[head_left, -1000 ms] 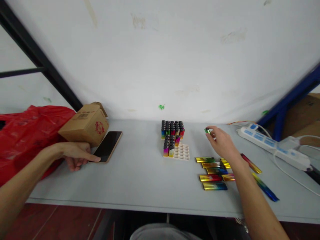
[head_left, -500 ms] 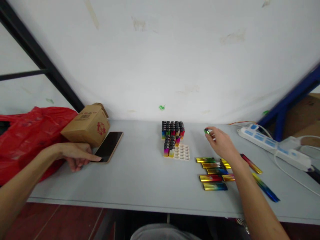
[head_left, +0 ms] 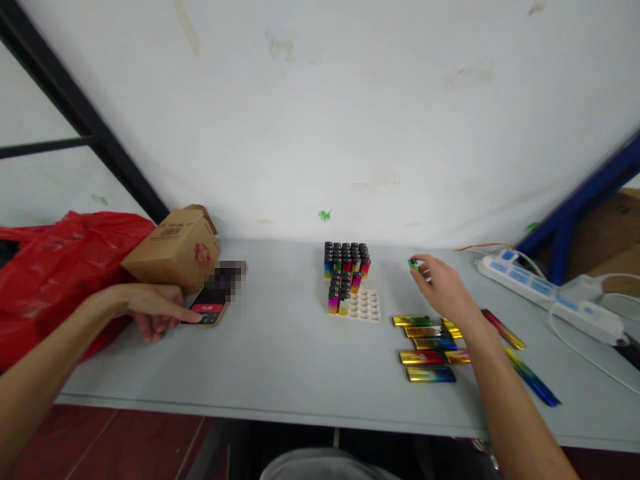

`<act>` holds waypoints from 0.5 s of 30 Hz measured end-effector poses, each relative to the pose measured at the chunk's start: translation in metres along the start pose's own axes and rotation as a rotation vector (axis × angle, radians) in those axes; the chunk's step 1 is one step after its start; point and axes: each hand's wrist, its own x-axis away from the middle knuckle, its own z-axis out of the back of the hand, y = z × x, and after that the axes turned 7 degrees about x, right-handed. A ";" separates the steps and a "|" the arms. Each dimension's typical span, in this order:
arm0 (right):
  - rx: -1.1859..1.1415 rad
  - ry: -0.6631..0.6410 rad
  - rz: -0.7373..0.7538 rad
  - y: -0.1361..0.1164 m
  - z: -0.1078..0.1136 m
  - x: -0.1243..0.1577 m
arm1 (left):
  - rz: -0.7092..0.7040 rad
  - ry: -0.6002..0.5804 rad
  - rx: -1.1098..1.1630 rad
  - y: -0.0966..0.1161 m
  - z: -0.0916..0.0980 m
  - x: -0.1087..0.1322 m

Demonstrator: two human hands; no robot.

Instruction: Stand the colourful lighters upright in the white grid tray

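On the left, my left hand [head_left: 153, 308] points with its index finger stretched out, the tip on the lower end of a phone [head_left: 206, 308]. Its other fingers are loosely curled and hold nothing. The phone lies on the table with its screen lit, partly pixelated. My right hand [head_left: 440, 283] pinches a small green lighter [head_left: 413, 264] with a dark top, raised over the table. Between the hands stands a block of colourful lighters [head_left: 347, 259], upright with black tops. More lighters [head_left: 340, 293] fill part of a white tray [head_left: 369, 310], whose right-hand holes show bare.
Several shiny foil sleeves [head_left: 431, 375] lie below my right hand, some partly behind the forearm. A white power strip [head_left: 545, 291] with cables is at the right. A cardboard box [head_left: 173, 250] and a red plastic bag [head_left: 75, 287] stand at the left.
The phone's screen has gone from dark to lit, with a red band near my fingertip. Both hands and the held lighter stay almost where they were.
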 end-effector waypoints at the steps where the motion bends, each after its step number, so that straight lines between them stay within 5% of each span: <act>1: -0.004 0.003 -0.002 0.000 0.000 0.000 | -0.005 -0.020 0.029 -0.001 0.001 0.000; 6: -0.126 0.017 -0.043 -0.002 0.004 -0.001 | -0.051 -0.040 0.123 -0.015 0.009 0.005; 10: -0.298 -0.024 -0.053 -0.011 0.007 0.001 | -0.049 0.079 0.112 -0.018 0.003 0.020; 12: -0.373 -0.067 -0.060 -0.019 0.007 0.003 | -0.074 0.123 0.055 -0.004 -0.009 0.031; 15: -0.547 -0.166 -0.108 -0.035 0.004 0.006 | -0.290 0.111 -0.028 0.039 -0.042 0.043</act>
